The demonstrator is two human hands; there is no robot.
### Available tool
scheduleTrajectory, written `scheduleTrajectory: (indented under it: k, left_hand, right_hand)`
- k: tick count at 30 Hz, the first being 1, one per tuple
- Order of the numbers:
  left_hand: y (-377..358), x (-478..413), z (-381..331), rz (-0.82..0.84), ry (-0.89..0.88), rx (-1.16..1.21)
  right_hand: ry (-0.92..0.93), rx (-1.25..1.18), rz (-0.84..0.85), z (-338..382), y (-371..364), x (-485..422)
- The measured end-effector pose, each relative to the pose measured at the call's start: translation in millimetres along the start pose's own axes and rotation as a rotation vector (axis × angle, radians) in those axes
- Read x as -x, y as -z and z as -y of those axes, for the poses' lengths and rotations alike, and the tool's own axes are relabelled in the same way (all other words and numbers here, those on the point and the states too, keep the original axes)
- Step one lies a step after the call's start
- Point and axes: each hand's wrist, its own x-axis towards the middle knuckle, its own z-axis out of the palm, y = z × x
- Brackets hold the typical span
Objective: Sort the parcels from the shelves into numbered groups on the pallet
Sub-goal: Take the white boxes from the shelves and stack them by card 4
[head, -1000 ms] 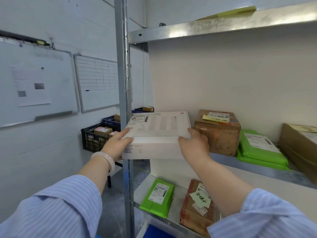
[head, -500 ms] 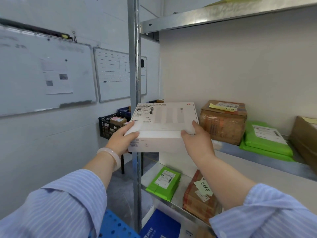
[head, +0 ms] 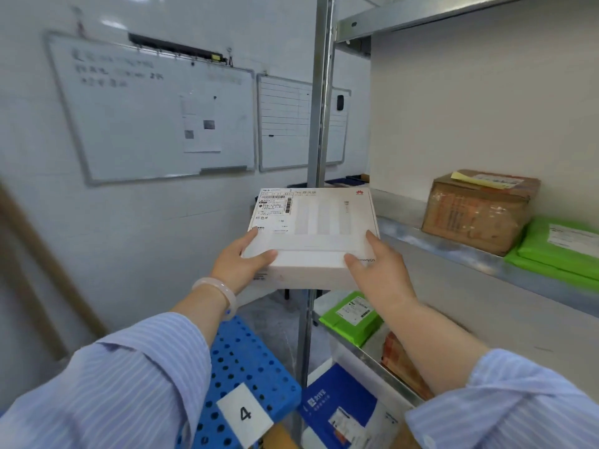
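I hold a flat white box with a shipping label level in front of me, out past the shelf's metal upright. My left hand grips its near left corner and my right hand its near right corner. Below, a blue perforated pallet carries a white card marked 4. On the shelf to the right sit a taped brown carton and green mailer bags.
The steel upright stands just behind the box. The lower shelf holds a green mailer and a brown carton; a blue-and-white parcel lies below. Two whiteboards hang on the left wall.
The white box has come off the shelf and moved left, clear of the upright. My view has turned left and down, so the blue pallet with the 4 card shows.
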Motion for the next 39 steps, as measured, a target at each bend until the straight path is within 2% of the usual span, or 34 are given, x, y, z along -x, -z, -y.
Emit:
scheduleTrajectory:
  k: [10,18,30,39]
  left_hand:
    - [85.8,47.2,79.7,-0.155,0.224,-0.062]
    - [137.2,52.4,164.9,-0.208,0.414,-0.120]
    - [110.7,45.3,249.2,-0.321,0.621,-0.008]
    - [79.8,26.5,290.5,-0.411,0.737,-0.073]
  right_hand:
    - [-0.013,-0.031,0.327,5.5,-109.4,17.4]
    - [-0.087,0.025,0.554,-6.5,-218.7,7.0]
    - [-0.237,0.100,0.752,-73.6,-306.1,-12.9]
    - [-0.250,0.111,0.898,-128.2,-350.6,-44.6]
